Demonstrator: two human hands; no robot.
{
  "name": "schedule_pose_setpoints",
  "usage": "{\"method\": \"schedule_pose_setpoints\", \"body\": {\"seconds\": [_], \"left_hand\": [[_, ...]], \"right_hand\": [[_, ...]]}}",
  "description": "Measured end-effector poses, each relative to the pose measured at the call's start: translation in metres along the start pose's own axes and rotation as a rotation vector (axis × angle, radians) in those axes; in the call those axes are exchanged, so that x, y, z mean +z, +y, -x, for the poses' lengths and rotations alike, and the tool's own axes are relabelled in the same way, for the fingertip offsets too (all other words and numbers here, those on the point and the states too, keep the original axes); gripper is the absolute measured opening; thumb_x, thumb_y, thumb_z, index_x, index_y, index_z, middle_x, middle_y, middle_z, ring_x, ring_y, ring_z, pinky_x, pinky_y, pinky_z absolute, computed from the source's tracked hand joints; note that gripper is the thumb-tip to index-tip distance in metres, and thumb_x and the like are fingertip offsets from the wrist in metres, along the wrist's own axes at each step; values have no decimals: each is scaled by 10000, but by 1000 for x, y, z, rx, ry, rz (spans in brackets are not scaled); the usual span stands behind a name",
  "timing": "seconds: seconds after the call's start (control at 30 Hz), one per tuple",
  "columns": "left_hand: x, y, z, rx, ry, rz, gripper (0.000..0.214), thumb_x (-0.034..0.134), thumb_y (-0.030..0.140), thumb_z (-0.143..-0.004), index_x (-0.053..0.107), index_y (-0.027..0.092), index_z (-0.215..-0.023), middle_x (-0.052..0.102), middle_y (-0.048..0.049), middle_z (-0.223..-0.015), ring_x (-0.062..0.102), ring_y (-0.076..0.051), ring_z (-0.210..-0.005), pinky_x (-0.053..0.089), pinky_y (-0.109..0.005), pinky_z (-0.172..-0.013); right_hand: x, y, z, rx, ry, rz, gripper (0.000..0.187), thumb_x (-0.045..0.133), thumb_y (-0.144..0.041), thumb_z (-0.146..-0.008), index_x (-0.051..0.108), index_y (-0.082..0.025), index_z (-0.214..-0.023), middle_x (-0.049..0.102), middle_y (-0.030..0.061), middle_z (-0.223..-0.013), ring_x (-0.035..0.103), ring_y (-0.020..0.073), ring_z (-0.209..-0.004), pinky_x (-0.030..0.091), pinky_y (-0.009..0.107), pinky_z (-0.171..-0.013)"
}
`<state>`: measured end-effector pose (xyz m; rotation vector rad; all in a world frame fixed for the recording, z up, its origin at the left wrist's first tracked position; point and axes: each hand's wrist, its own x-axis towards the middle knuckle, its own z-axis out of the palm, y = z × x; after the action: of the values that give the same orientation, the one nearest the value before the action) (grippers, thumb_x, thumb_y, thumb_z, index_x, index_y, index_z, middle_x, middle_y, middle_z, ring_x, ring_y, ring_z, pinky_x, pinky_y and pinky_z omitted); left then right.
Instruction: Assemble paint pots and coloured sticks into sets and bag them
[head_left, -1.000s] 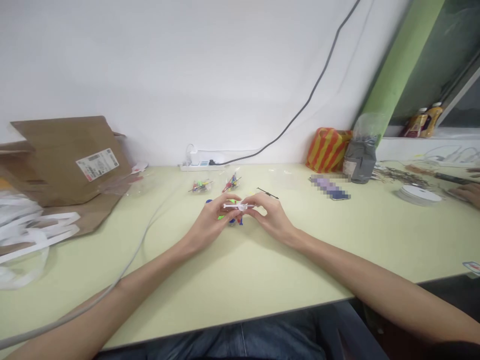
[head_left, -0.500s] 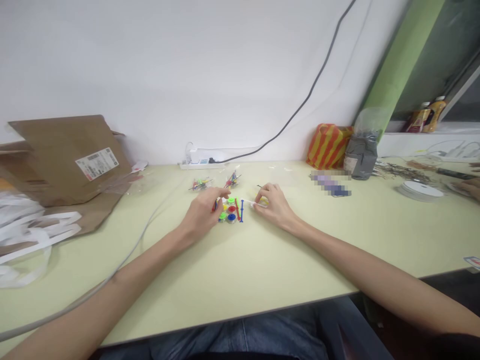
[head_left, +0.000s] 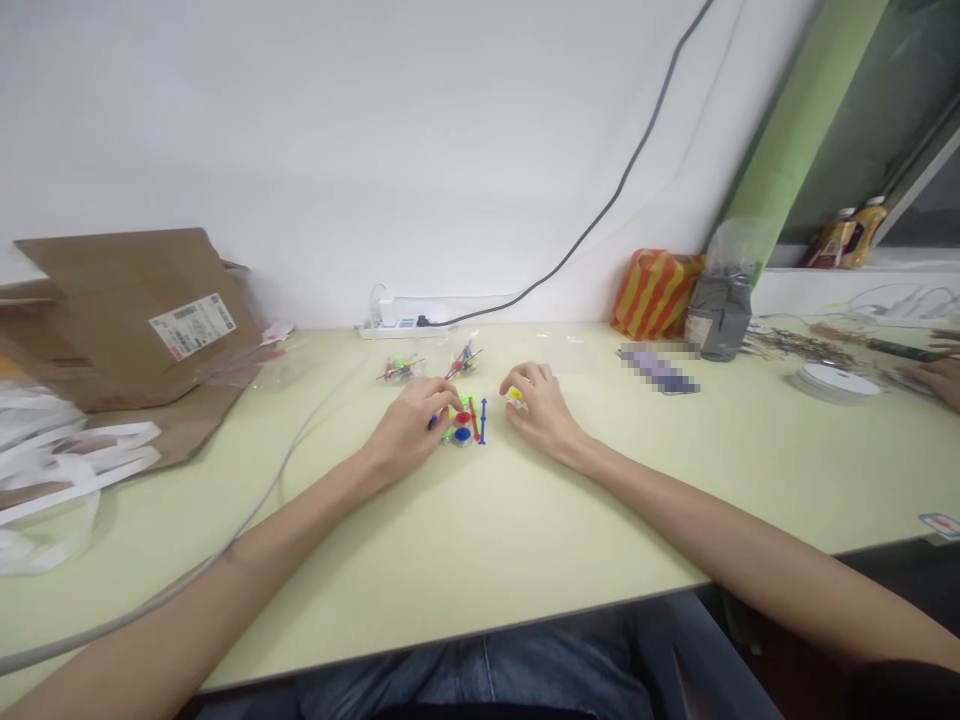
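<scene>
A small heap of coloured plastic pieces [head_left: 463, 424] lies on the pale green table [head_left: 480, 540]: red, green and blue discs and a blue stick [head_left: 482, 420]. My left hand [head_left: 409, 428] rests at the heap's left side. Its fingertips are pinched together on a small piece that I cannot make out. My right hand [head_left: 541, 412] sits just right of the heap, its fingers curled round a small yellow piece [head_left: 516, 395]. Behind the heap are two small clear bags of coloured pieces [head_left: 397, 370], [head_left: 463, 360].
An open cardboard box [head_left: 127, 320] and white strips [head_left: 67, 460] lie at the left. A grey cable [head_left: 247, 520] crosses the table. A power strip [head_left: 397, 325] sits by the wall. At the right are a striped bag [head_left: 656, 292], a grey bag [head_left: 720, 310], a white roll [head_left: 832, 382] and another person's hand [head_left: 937, 378].
A second ago both hands held a white stick piece together above the heap. They have since parted and lowered to the table: the left pinches at the heap, the right closes on the yellow piece.
</scene>
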<state>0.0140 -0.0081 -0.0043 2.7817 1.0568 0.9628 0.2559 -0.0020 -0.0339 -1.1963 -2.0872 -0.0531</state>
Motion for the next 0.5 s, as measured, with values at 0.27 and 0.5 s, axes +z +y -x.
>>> {"method": "schedule_pose_setpoints", "body": {"seconds": [0.27, 0.5], "left_hand": [[-1, 0, 1, 97, -76, -69, 190, 574, 331, -950, 730, 243, -1016, 661, -61, -1083, 583, -240, -1032, 445, -403, -935], [-9, -2, 1, 119, -173, -55, 186, 674, 412, -889, 751, 259, -962, 687, -53, -1030, 575, -257, -1070, 441, -416, -950]], "right_hand": [[8, -7, -2, -175, -96, 54, 225, 573, -201, -953, 722, -272, -1107, 573, 113, -1225, 442, 302, -1178, 411, 509, -994], [8, -6, -3, -202, -128, 36, 198, 603, -202, -947, 765, -283, -1026, 609, 97, -1167, 468, 290, -1135, 425, 502, -974]]}}
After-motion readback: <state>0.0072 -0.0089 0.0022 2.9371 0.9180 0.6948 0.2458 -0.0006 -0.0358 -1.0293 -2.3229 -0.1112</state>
